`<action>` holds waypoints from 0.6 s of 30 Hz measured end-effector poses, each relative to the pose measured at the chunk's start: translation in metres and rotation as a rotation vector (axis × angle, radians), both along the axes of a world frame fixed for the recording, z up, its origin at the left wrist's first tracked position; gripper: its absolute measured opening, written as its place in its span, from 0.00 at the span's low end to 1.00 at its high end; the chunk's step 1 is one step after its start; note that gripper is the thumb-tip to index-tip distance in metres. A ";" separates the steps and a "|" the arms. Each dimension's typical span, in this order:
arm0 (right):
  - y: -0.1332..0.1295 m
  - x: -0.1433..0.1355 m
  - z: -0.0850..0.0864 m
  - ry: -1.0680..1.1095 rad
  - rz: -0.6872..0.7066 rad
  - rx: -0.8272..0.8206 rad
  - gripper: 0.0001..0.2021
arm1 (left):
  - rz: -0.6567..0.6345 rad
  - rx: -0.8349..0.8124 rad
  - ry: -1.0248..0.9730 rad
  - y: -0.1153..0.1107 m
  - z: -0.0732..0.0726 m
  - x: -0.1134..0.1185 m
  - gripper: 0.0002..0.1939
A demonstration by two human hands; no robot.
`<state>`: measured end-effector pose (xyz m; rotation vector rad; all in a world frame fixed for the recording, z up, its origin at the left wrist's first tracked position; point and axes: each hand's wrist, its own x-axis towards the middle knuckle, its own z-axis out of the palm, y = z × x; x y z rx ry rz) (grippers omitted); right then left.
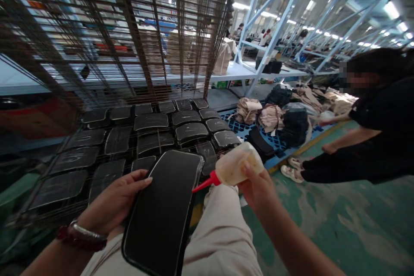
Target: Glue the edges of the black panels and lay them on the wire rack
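My left hand [121, 196] grips the left edge of a black panel [161, 211], thumb on its face. The panel is long with rounded corners, and a thin pale line runs around its border. It rests tilted over my lap. In my right hand [258, 185] is a squeeze bottle [239, 163], cloudy and yellowish, with a red nozzle. The nozzle points down and left, its tip at the panel's right edge; whether it touches cannot be told. Several similar black panels [152, 121] lie in rows on a wire rack [53, 155] in front of me.
Upright wire shelves [129, 30] lean over the rack's far side. At the right, a person [381, 120] in dark clothes bends toward fabric bundles [271, 116] on a blue pallet [241, 127]. Blue metal frames [278, 21] stand behind. The floor [339, 215] is green.
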<state>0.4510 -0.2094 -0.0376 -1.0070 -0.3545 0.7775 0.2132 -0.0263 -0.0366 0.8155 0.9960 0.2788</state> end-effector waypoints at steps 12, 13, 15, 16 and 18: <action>-0.003 -0.021 0.001 -0.042 0.169 0.046 0.17 | 0.048 -0.001 0.016 0.002 -0.003 -0.006 0.07; -0.005 -0.022 -0.001 -0.050 0.184 0.046 0.18 | 0.050 0.001 0.014 0.002 -0.004 -0.006 0.07; -0.007 -0.024 -0.003 -0.069 0.222 0.026 0.21 | 0.051 -0.005 0.006 0.003 -0.005 -0.008 0.06; -0.008 -0.025 -0.003 -0.080 0.246 0.010 0.23 | 0.050 -0.011 0.001 0.004 -0.006 -0.009 0.06; -0.010 -0.027 -0.001 -0.102 0.297 -0.014 0.25 | 0.055 -0.023 -0.004 0.006 -0.008 -0.012 0.06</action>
